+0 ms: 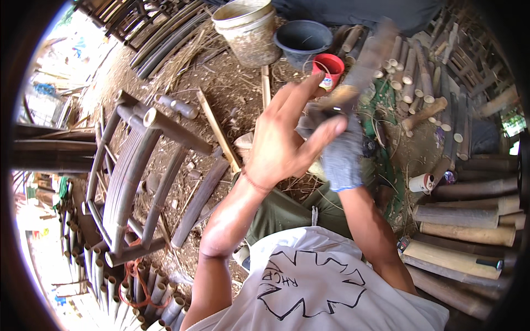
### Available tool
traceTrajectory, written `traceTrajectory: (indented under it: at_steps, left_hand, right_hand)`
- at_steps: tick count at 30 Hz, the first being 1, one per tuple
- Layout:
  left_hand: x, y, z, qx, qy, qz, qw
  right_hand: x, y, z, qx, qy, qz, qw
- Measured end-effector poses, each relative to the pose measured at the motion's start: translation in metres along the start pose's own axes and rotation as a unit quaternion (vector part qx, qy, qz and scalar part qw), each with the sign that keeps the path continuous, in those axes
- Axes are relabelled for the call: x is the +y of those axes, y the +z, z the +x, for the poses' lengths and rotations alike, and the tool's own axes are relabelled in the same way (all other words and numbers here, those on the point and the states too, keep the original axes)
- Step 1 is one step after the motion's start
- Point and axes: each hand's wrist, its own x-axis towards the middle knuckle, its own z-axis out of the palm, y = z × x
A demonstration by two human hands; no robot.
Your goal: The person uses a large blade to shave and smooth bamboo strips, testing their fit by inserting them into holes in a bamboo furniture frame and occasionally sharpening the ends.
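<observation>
My left hand, bare with a thin cord round the wrist, is raised in front of me with its fingers apart and nothing in it. Close beside it on the right, my right hand wears a grey glove and is closed around a machete. The long, wide blade points up and away to the right, smeared by motion. My left fingers and thumb partly cover the handle area. Whether the left fingertips touch the machete, I cannot tell.
A bamboo chair frame lies to the left, near a dark bamboo strip. Ahead stand a dirty white bucket, a black basin and a red pail. Cut bamboo pieces are stacked at right, by a can.
</observation>
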Motion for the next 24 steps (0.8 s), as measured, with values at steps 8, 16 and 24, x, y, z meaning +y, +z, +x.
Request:
traceTrajectory:
  at_steps: [8,16,24]
  left_hand:
    - [-0.11,-0.109,-0.037,0.398,0.108,0.29,0.863]
    - [-0.102,-0.125,-0.081,0.396,0.089,0.045,0.913]
    - [-0.093,-0.122,-0.091,0.404,0.053,0.022,0.913]
  right_hand:
    - [0.051,0.026,-0.005,-0.143,0.191,-0.231,0.943]
    - [0.124,-0.08,-0.041,-0.239,-0.071,-0.631,0.734]
    - [0.188,-0.06,-0.043,-0.325,-0.032,-0.699,0.637]
